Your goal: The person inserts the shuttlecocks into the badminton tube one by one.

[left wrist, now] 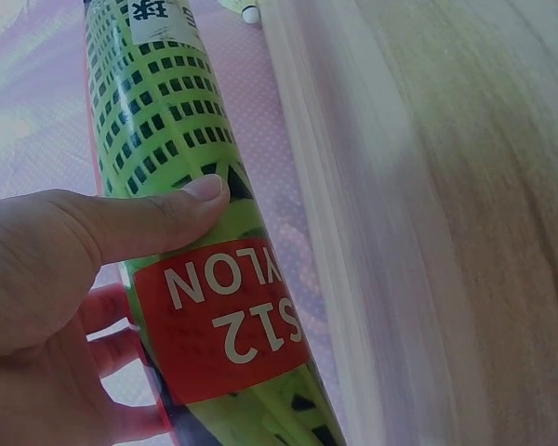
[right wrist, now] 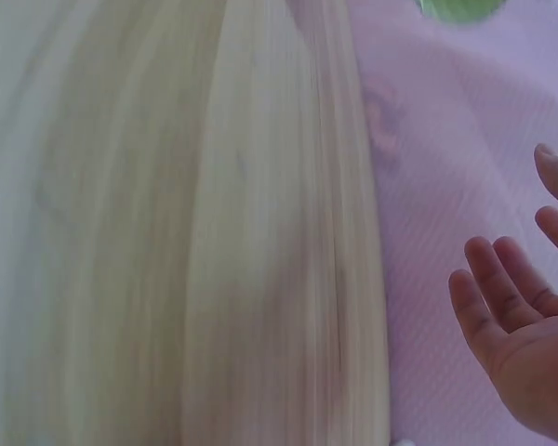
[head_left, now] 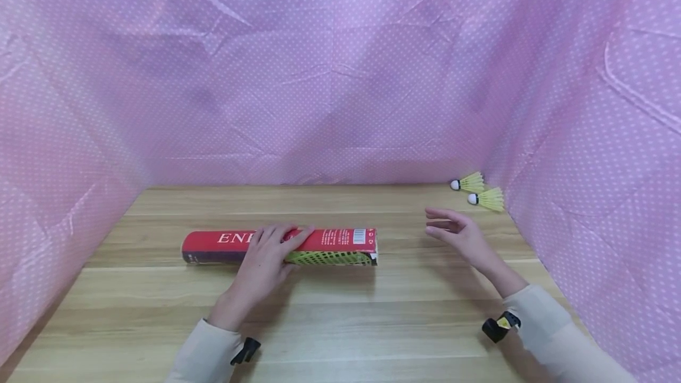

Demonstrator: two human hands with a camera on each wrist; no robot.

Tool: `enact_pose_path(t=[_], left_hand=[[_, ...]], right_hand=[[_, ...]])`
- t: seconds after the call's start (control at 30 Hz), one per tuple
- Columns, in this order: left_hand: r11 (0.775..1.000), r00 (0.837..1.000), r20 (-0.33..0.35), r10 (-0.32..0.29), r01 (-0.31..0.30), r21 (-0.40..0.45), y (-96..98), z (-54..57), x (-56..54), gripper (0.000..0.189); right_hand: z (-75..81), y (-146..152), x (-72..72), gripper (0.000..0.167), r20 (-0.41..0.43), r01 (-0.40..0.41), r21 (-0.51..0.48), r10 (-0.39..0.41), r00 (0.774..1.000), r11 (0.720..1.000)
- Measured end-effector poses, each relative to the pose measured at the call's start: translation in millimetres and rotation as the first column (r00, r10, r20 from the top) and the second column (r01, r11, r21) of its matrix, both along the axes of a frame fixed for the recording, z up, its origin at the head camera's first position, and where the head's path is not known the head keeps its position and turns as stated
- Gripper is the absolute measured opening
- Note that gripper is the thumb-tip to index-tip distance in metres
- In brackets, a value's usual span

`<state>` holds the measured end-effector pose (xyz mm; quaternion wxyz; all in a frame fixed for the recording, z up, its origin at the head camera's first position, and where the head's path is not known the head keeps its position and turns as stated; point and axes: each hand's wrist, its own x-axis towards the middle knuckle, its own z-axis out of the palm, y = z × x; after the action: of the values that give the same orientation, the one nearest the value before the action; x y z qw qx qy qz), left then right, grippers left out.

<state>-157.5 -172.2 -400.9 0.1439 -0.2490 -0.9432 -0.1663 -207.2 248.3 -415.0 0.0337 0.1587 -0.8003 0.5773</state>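
Observation:
A long shuttlecock tube (head_left: pixel 330 241), red with a green netted front, lies level across the middle in the head view. My left hand (head_left: pixel 266 256) grips it near its centre. In the left wrist view, the thumb of my left hand (left wrist: pixel 102 269) crosses the green side by a red label, and the other fingers go behind the tube (left wrist: pixel 172 121). Whether the tube touches the table cannot be told. To the right of the tube's end, my right hand (head_left: pixel 463 241) hovers with its fingers apart from the thumb. Nothing is in that hand (right wrist: pixel 521 325) in the right wrist view.
Two yellow shuttlecocks (head_left: pixel 486 198) with white heads lie at the back right corner of the wooden table (head_left: pixel 330 324). Pink dotted cloth (head_left: pixel 319 75) hangs around the back and both sides. Each wrist carries a small black device (head_left: pixel 500 327).

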Motion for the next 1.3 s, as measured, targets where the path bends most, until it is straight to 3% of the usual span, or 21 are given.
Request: enact_pose_path(t=[0.3,0.5,0.67,0.87,1.03,1.13,1.3], left_hand=[[1.0,1.0,0.003,0.003,-0.003,-0.01,-0.6,2.6,2.1,0.092],[1.0,1.0,-0.001,-0.002,0.002,-0.027,-0.4,3.5,2.6,0.091],[1.0,1.0,0.006,-0.001,0.002,-0.029,-1.0,4.1,3.4,0.091],[0.999,1.0,0.005,-0.006,0.007,-0.034,-0.9,4.7,3.3,0.092],[0.999,1.0,0.01,-0.003,0.003,-0.034,-0.2,5.9,3.8,0.093],[0.999,1.0,0.012,0.002,-0.002,-0.038,0.0,6.2,4.2,0.092],[0.999,1.0,0.017,0.0,0.001,-0.039,0.5,5.8,4.8,0.09]], right_hand=[[-3.4,50.5,-23.8,0.046,-0.075,0.14,0.119,-0.132,0.988,0.983],[2.4,85.6,-41.5,0.047,-0.141,0.249,0.267,-0.218,0.966,0.931],[11.5,105.8,-55.4,0.054,-0.111,0.312,0.319,-0.291,0.95,0.895],[18.3,119.4,-61.9,0.072,0.002,0.333,0.356,-0.357,0.934,0.873],[15.6,128.3,-66.6,0.089,0.099,0.288,0.35,-0.341,0.935,0.891],[10.8,133.0,-70.5,0.09,0.116,0.25,0.385,-0.315,0.942,0.888],[3.6,136.9,-75.1,0.088,0.089,0.223,0.482,-0.3,0.95,0.847]])
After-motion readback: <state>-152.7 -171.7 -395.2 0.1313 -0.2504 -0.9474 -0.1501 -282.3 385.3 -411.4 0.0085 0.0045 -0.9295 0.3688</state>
